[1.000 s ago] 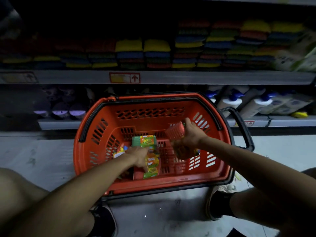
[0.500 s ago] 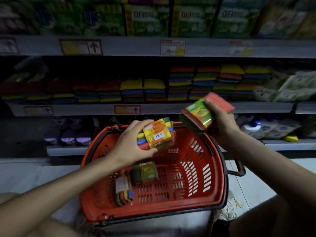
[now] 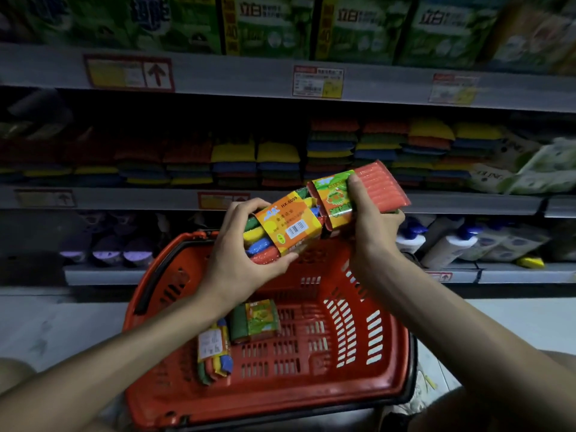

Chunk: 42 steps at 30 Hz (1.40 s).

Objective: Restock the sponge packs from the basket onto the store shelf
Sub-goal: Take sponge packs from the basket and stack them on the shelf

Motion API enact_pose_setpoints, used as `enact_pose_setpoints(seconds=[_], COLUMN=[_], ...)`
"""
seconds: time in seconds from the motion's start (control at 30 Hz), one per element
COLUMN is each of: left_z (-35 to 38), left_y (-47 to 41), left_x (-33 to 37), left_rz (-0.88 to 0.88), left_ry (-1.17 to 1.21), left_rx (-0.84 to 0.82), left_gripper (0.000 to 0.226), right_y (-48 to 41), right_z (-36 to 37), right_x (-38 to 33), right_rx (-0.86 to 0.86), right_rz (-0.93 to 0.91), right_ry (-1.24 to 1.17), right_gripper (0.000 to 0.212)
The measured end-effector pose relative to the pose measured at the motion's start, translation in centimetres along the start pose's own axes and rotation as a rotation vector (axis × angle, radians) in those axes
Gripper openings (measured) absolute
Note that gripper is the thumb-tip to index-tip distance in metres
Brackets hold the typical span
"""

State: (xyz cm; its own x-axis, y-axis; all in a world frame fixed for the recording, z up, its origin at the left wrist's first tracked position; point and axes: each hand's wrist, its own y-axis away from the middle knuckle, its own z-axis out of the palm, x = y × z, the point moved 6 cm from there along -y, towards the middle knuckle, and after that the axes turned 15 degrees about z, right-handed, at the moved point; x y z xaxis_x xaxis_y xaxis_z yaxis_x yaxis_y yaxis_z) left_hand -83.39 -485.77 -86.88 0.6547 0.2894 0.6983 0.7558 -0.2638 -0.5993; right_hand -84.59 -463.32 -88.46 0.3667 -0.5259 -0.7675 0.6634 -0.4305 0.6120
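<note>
My left hand grips a sponge pack with an orange label, held above the far rim of the red basket. My right hand grips a second sponge pack with a green label and a red ribbed sponge on top. The two packs touch end to end in front of the shelf edge. Two more sponge packs lie in the basket: a green one and a multicoloured one. Stacked sponges fill the shelf behind.
Green detergent boxes stand on the top shelf. White bottles with blue caps and purple items sit on the lowest shelf. White wrapped packs lie at the right of the sponge shelf. The basket stands on a pale floor between my knees.
Both hands lifted a sponge pack each out of the basket and brought them together at shelf height. The view tilted upward toward the shelves.
</note>
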Motion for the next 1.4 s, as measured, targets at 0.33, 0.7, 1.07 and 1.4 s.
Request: enact_pose_setpoints(seconds=[0.33, 0.7, 1.07, 1.4], left_z=[0.1, -0.2, -1.8, -3.2], left_y=[0.0, 3.3, 1.6, 0.6], left_x=[-0.4, -5.0, -4.0, -3.6], left_rz=[-0.217, -0.949, -0.984, -0.946], left_ry=[0.125, 0.591, 0.696, 0.652], left_rx=[0.032, 0.235, 0.205, 0.372], left_gripper=[0.071, 0.061, 0.042, 0.038], right_y=[0.0, 0.7, 3.6, 4.1], right_z=[0.5, -0.8, -1.0, 2.4], right_x=[-3.3, -3.3, -3.8, -1.7], right_rx=[-0.122, -0.310, -0.509, -0.525], right_rz=[0.042, -0.016, 0.126, 0.168], right_ry=[0.096, 0.496, 0.627, 0.587], right_gripper=[0.081, 0.071, 0.025, 0.046])
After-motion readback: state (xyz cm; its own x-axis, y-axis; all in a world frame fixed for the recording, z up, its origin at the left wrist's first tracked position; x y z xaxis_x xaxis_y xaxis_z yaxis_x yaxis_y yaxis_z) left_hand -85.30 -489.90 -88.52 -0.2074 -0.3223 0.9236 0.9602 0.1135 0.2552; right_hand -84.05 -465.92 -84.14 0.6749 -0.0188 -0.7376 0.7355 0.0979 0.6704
